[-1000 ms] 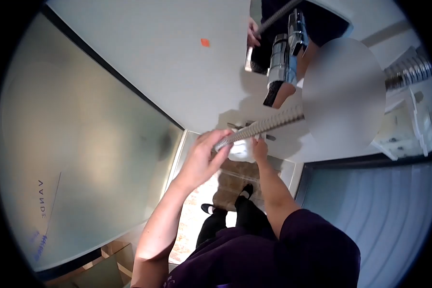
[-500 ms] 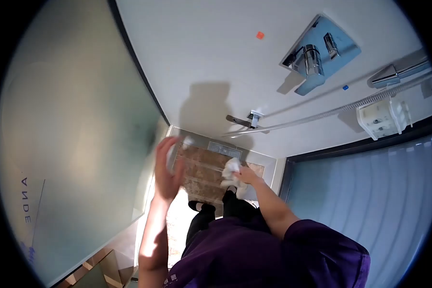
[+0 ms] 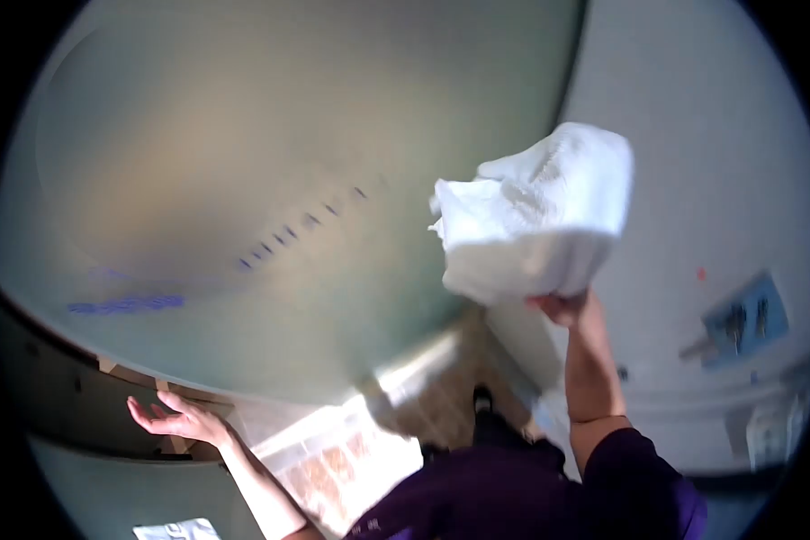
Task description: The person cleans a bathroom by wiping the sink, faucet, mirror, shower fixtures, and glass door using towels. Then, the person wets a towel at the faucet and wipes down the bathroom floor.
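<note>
A crumpled white cloth (image 3: 549, 211) is held up in front of the frosted glass panel (image 3: 243, 135) and the pale wall. My right hand (image 3: 562, 308) grips it from below, with most of the fingers hidden behind the cloth. Low on the left, my left hand (image 3: 175, 421) is raised with its fingers apart and nothing in it. It is near the bottom edge of the glass, in front of wooden shelving.
A chrome shower control plate (image 3: 747, 319) is on the right wall, with a small orange mark (image 3: 701, 274) nearby. A white holder (image 3: 769, 432) sits below it. Brown floor tiles (image 3: 333, 468) show beneath. A white packet (image 3: 178, 530) lies at the bottom left.
The view has turned left toward the glass. My right hand has lifted the white cloth from low near the floor. My left hand let go of the shower hose earlier and has moved out left.
</note>
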Motion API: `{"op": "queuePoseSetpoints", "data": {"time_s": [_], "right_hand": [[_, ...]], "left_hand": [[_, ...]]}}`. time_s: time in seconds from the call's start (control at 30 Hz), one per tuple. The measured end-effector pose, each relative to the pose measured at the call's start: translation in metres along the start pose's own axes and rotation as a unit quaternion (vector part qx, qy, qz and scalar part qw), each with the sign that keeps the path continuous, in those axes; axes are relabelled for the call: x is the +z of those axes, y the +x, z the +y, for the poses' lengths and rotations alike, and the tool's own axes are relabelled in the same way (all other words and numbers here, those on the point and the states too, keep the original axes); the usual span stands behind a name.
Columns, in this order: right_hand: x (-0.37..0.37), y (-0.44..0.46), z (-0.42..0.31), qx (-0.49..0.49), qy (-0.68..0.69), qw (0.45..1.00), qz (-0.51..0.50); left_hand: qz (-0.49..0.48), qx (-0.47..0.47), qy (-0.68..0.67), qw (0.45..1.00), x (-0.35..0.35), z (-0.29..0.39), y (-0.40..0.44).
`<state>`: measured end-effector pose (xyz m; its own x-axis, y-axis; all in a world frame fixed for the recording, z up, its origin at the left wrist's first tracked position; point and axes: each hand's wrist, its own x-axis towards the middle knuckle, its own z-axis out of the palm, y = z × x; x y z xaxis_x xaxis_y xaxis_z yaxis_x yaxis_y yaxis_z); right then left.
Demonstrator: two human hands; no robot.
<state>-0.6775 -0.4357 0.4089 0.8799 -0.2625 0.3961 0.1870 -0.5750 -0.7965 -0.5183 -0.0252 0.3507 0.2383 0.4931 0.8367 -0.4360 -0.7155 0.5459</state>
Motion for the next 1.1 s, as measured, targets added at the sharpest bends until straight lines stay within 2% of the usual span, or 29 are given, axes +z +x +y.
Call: {"op": "queuePoseSetpoints", "data": {"time_s": [0.03,0.07,0.1,0.13,0.17,0.2,0.23,0.27,0.3,0.33,0.37,0.4,0.43,0.47,0.5,0.57,0.63,0.67,0.73,0.8,0.83,0.87,0.9,0.93,0.97,1.0,1.03,1.07,1.1], "right_hand": [[-0.006,0.027,-0.014,-0.134,-0.05,0.99,-0.017],[-0.002,0.063,-0.032,-0.274,-0.1,0.956,-0.026],[0.007,0.103,-0.055,-0.386,-0.239,0.89,0.027],[0.011,0.136,-0.074,-0.479,-0.366,0.791,0.099],[0.007,0.166,-0.079,-0.508,-0.409,0.755,0.064],[0.004,0.196,-0.081,-0.518,-0.388,0.759,0.074],[-0.009,0.219,-0.074,-0.587,-0.386,0.705,0.097],[-0.023,0.244,-0.069,-0.648,-0.385,0.647,0.118],[-0.042,0.253,-0.089,-0.603,-0.399,0.675,0.149],[-0.055,0.26,-0.107,-0.552,-0.41,0.705,0.174],[-0.077,0.284,-0.12,-0.578,-0.373,0.677,0.263],[-0.101,0.31,-0.132,-0.509,-0.191,0.771,0.331],[-0.151,0.359,-0.134,-0.521,-0.127,0.775,0.334],[-0.187,0.393,-0.157,-0.502,0.248,0.802,0.208],[-0.231,0.407,-0.189,-0.471,0.29,0.784,0.283],[-0.228,0.405,-0.249,-0.461,0.291,0.776,0.316],[-0.18,0.379,-0.311,-0.495,0.314,0.775,0.237],[-0.139,0.351,-0.338,-0.51,0.32,0.78,0.17],[-0.043,0.274,-0.372,-0.512,0.321,0.796,0.012],[0.045,0.177,-0.372,-0.476,0.328,0.801,-0.156],[0.065,0.149,-0.381,-0.503,0.368,0.755,-0.203],[0.141,0.198,-0.43,-0.579,-0.002,0.814,-0.037],[0.214,0.244,-0.478,-0.597,-0.345,0.706,0.161],[0.271,0.258,-0.454,-0.728,-0.29,0.596,0.175],[0.277,0.241,-0.432,-0.781,-0.237,0.561,0.14],[0.256,0.237,-0.422,-0.788,-0.213,0.567,0.111],[0.231,0.241,-0.412,-0.786,-0.2,0.577,0.093],[0.198,0.249,-0.4,-0.779,-0.191,0.593,0.077],[0.159,0.262,-0.388,-0.762,-0.184,0.617,0.067]], "left_hand": [[-0.001,-0.01,-0.031,0.999,0.001,0.0,-0.003],[-0.004,-0.036,0.003,0.999,0.0,-0.01,0.002],[-0.009,-0.079,-0.015,0.997,0.004,-0.024,0.008],[-0.016,-0.118,-0.041,0.992,0.008,-0.036,0.009],[-0.044,-0.14,-0.087,0.985,0.011,-0.046,0.008],[-0.08,-0.154,-0.131,0.976,0.011,-0.052,0.007],[-0.038,-0.142,-0.139,0.979,0.007,-0.049,0.003],[-0.07,-0.122,-0.111,0.984,0.01,-0.047,-0.001],[-0.101,-0.105,-0.085,0.986,0.018,-0.049,0.0],[-0.066,-0.103,-0.095,0.988,0.021,-0.061,0.002],[-0.101,-0.141,-0.095,0.98,0.018,-0.075,-0.004],[-0.138,-0.176,-0.097,0.97,0.017,-0.082,-0.006],[-0.141,-0.154,-0.095,0.973,0.016,-0.086,-0.008],[-0.126,-0.156,-0.099,0.975,0.014,-0.088,-0.01],[-0.143,-0.153,-0.091,0.974,0.011,-0.067,-0.01],[-0.16,-0.133,-0.071,0.976,0.014,-0.082,-0.012],[-0.122,-0.117,-0.105,0.98,0.014,-0.065,-0.004],[-0.086,-0.117,-0.114,0.983,0.014,-0.066,-0.004],[-0.149,-0.145,-0.117,0.971,0.005,-0.057,-0.001],[-0.149,-0.148,-0.118,0.971,-0.001,-0.046,0.001],[-0.155,-0.183,-0.148,0.959,-0.005,-0.036,0.005],[-0.159,-0.219,-0.176,0.946,-0.009,-0.03,0.007],[-0.162,-0.22,-0.154,0.949,-0.009,-0.032,0.007],[-0.165,-0.219,-0.153,0.949,-0.008,-0.038,0.005],[-0.173,-0.224,-0.108,0.953,-0.007,-0.049,0.002],[-0.182,-0.228,-0.063,0.954,-0.001,-0.066,-0.003],[-0.238,-0.257,0.036,0.936,0.007,-0.104,-0.015],[-0.144,-0.146,0.01,0.979,0.007,-0.086,-0.011],[-0.167,-0.182,-0.019,0.969,0.002,-0.063,-0.002]]}}
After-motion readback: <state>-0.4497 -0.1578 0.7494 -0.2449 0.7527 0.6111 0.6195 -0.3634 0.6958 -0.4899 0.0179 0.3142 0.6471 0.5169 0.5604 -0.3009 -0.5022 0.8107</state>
